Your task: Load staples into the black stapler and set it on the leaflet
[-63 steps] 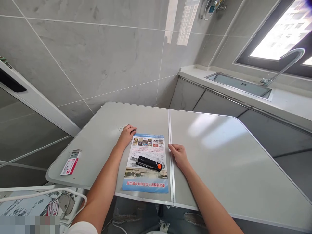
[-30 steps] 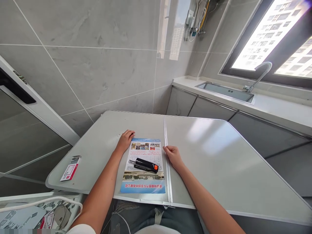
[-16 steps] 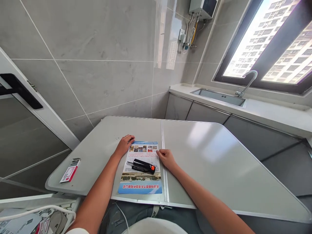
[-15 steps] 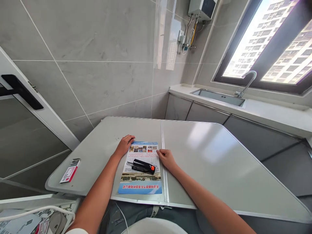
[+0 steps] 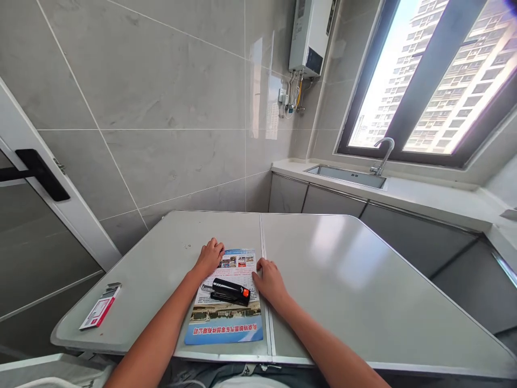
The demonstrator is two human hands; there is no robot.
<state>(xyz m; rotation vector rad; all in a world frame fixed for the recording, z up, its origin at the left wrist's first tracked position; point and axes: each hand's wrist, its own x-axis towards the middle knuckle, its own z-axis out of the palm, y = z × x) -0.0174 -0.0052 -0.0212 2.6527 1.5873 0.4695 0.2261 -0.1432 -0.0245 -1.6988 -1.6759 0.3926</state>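
- Well below both hands, at the bottom edge: grey trousers (image 5: 226, 371) under the near rim of the pale table (image 5: 343, 291).
- Nearer than the left hand and well to its left: a small red-and-white box (image 5: 100, 307), lying flat on the table.
- Between the forearms, reaching up to both hands: a printed leaflet (image 5: 232, 318), with red characters upside down on the blue near end.
- On the leaflet, between the hands and a little nearer: a black tool (image 5: 230, 291), slantwise, with silver tip toward the left forearm and orange-red button toward the right.
- Right hand (image 5: 267, 277) half open, with a gap between thumb and bent forefinger, thumb touching the leaflet's right edge.
- Under the right hand: a metal strip (image 5: 270, 334), running from near rim to far rim of the table.
- Left hand (image 5: 211, 256) loosely curled at the leaflet's far left corner, fingertips at the paper; cannot tell whether pinching or only pressing.
- Far left of the left hand: a door (image 5: 76, 205) with black handle (image 5: 44, 175).
- Beyond both hands: grey tiled wall (image 5: 173, 167).
- Beyond the right hand, to the right: a sink (image 5: 347, 177), a curved tap (image 5: 383, 156), a boiler-like box (image 5: 309, 37) high on the wall, a dark-framed window (image 5: 424, 91).
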